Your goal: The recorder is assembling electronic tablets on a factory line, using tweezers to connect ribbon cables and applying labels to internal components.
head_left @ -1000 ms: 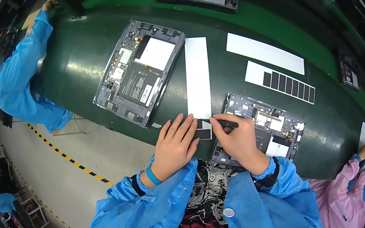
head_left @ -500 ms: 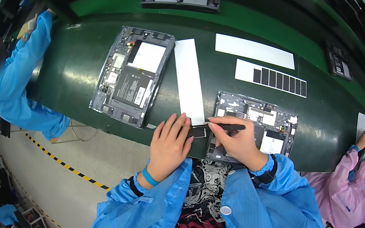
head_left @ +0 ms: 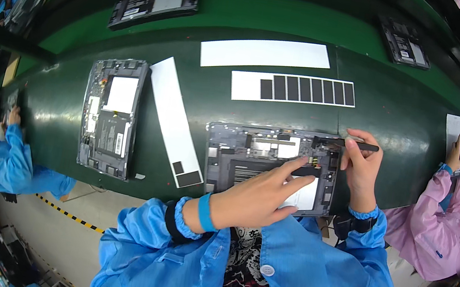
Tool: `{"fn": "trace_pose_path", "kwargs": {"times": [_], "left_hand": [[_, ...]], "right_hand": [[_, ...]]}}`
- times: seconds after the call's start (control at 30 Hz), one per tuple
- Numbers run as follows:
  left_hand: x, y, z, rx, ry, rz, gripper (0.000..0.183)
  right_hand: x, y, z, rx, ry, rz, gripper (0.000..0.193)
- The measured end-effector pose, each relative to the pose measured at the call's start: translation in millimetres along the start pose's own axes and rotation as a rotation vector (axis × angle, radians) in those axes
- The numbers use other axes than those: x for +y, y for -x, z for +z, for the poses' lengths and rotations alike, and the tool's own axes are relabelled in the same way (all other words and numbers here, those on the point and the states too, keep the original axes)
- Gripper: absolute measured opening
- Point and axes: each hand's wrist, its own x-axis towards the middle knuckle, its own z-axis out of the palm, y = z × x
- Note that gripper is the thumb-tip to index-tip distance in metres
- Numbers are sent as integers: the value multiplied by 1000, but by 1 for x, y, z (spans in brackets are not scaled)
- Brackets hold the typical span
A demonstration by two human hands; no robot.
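Observation:
In front of me lies an open tablet housing (head_left: 225,170) with its circuit board and battery exposed. My left hand (head_left: 257,200) reaches across it, fingers apart, the fingertips at the board near the small coloured wires. At the housing's upper right corner, my right hand (head_left: 362,165) pinches slim black tweezers (head_left: 363,146). Their tip points left over the board's edge, next to a small dark patch; I cannot tell whether they grip it. To the left, a white strip (head_left: 176,116) carries two black rectangular pads (head_left: 187,178) at its near end.
A second open housing (head_left: 109,117) lies further left. Beyond my hands are a white sheet (head_left: 266,54) and another strip with several black pads (head_left: 308,91). More housings (head_left: 156,0) (head_left: 405,42) rest at the back. Co-workers sit at both sides, one in pink (head_left: 428,231).
Both hands have moved from the strip's near end onto the housing, the tweezers now at its upper right. The pads on that strip have come into sight. My view has shifted.

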Motion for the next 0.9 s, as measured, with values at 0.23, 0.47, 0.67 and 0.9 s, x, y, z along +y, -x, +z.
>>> {"fn": "trace_pose_path", "kwargs": {"times": [0.23,0.47,0.67,0.9], "left_hand": [[-5,-29,12,-163,-100,36,55],[-5,-28,12,-144,-121,29,43],[-4,-29,13,-124,-120,21,39],[-4,-29,18,-120,-155,7,40]], "right_hand": [[12,3,-16,-117,-52,89,23],[15,2,-15,-138,-51,88,19],[14,1,-12,-78,8,85,15],[14,-1,-11,-69,8,96,13]]}}
